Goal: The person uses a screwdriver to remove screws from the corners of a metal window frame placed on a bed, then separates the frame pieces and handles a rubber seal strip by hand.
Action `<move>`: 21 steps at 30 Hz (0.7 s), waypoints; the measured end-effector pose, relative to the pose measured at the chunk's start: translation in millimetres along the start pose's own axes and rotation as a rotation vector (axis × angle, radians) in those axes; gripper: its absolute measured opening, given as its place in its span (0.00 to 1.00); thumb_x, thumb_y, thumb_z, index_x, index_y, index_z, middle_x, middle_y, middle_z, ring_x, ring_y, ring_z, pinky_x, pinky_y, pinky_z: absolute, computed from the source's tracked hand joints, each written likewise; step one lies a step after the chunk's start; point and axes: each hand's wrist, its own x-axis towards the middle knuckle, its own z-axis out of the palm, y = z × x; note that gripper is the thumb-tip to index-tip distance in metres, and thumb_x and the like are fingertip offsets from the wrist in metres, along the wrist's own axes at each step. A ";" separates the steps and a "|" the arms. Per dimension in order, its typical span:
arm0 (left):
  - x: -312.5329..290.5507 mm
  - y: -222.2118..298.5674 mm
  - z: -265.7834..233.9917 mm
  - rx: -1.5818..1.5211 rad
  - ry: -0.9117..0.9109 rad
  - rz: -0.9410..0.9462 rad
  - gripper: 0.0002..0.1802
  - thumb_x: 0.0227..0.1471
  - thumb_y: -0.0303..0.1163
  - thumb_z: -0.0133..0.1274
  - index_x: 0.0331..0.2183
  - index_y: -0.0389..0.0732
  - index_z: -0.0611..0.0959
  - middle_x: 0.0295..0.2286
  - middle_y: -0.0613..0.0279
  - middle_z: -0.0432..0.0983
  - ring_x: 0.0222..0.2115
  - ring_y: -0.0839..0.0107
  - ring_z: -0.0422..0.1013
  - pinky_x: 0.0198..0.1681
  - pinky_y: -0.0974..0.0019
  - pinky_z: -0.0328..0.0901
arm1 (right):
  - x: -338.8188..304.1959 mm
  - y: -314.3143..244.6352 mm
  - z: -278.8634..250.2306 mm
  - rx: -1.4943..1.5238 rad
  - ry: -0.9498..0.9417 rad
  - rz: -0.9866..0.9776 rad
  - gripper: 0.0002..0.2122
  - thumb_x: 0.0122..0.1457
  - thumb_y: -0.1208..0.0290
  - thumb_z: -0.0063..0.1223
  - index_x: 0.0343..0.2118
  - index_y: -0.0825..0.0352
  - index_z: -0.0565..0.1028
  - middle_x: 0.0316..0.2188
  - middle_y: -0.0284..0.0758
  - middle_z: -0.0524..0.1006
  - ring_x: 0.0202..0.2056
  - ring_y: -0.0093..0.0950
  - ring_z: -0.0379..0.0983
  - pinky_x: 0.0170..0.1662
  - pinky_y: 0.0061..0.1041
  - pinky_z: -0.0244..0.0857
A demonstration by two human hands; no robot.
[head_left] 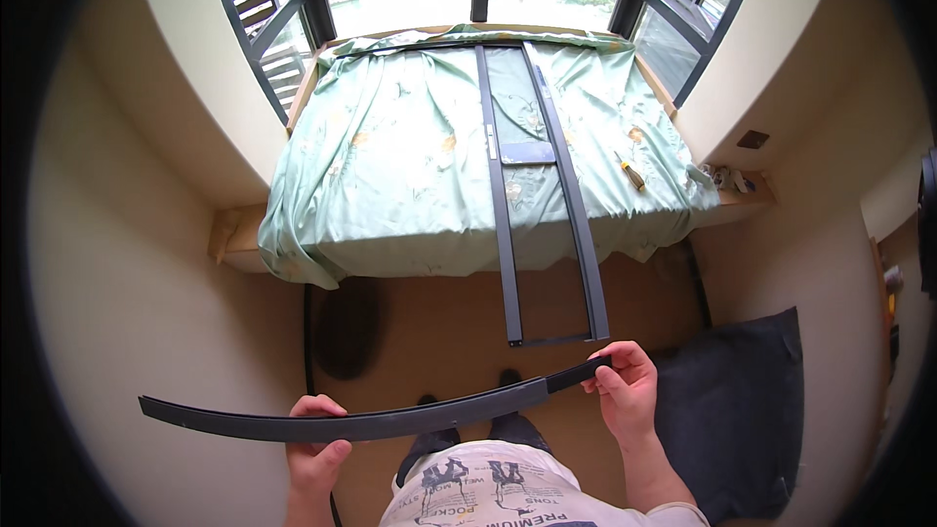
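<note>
I hold a long dark grey profile bar (390, 422) level in front of my body; the lens makes it look bowed. My left hand (317, 439) is closed on it left of the middle, thumb below and fingers above. A narrower black strip (574, 374) sticks out of the bar's right end. My right hand (622, 385) pinches that strip near its tip. Beyond my hands, a long dark window-screen-like frame (504, 244) lies over the window ledge, its near end jutting out past the ledge edge.
Pale green floral cloth (400, 166) covers the ledge. On it lie a yellow-handled screwdriver (632, 176) and a bluish flat piece (527, 153) within the frame. A black sheet (732, 420) is on the right. A dark round patch (349, 327) shows on the brown floor. Walls stand close on both sides.
</note>
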 end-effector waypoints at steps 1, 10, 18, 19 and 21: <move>-0.4 0.0 -0.2 0.001 -0.003 0.002 0.24 0.41 0.26 0.66 0.39 0.34 0.73 0.33 0.60 0.71 0.32 0.68 0.75 0.37 0.67 0.72 | -0.7 -0.1 0.6 0.003 -0.003 -0.001 0.09 0.54 0.83 0.57 0.39 0.70 0.72 0.34 0.39 0.78 0.30 0.26 0.77 0.33 0.22 0.72; -9.3 3.8 2.1 -0.017 0.012 0.027 0.24 0.43 0.27 0.66 0.40 0.33 0.72 0.33 0.58 0.72 0.32 0.66 0.76 0.38 0.65 0.74 | -6.6 -0.9 2.6 0.003 -0.009 0.007 0.09 0.55 0.82 0.58 0.39 0.70 0.73 0.34 0.38 0.78 0.30 0.25 0.77 0.33 0.22 0.73; -12.6 5.4 4.3 0.044 0.030 0.000 0.26 0.41 0.33 0.68 0.39 0.35 0.71 0.31 0.61 0.70 0.29 0.68 0.75 0.34 0.67 0.72 | -12.5 -1.6 2.3 0.008 -0.010 -0.004 0.09 0.55 0.82 0.58 0.39 0.70 0.73 0.34 0.37 0.78 0.30 0.25 0.77 0.33 0.22 0.73; -12.4 5.8 4.7 0.043 0.029 -0.001 0.26 0.41 0.33 0.68 0.39 0.35 0.71 0.31 0.61 0.70 0.29 0.68 0.75 0.34 0.67 0.72 | -12.9 -1.6 2.0 0.009 -0.009 -0.006 0.09 0.55 0.82 0.58 0.38 0.70 0.73 0.34 0.37 0.78 0.30 0.25 0.77 0.33 0.22 0.73; -11.8 6.5 5.7 0.045 0.028 -0.002 0.27 0.41 0.33 0.68 0.39 0.35 0.72 0.31 0.61 0.70 0.28 0.68 0.75 0.34 0.67 0.72 | -13.2 -1.4 1.6 0.010 -0.007 -0.009 0.09 0.55 0.82 0.58 0.38 0.70 0.73 0.33 0.37 0.78 0.30 0.25 0.77 0.33 0.22 0.73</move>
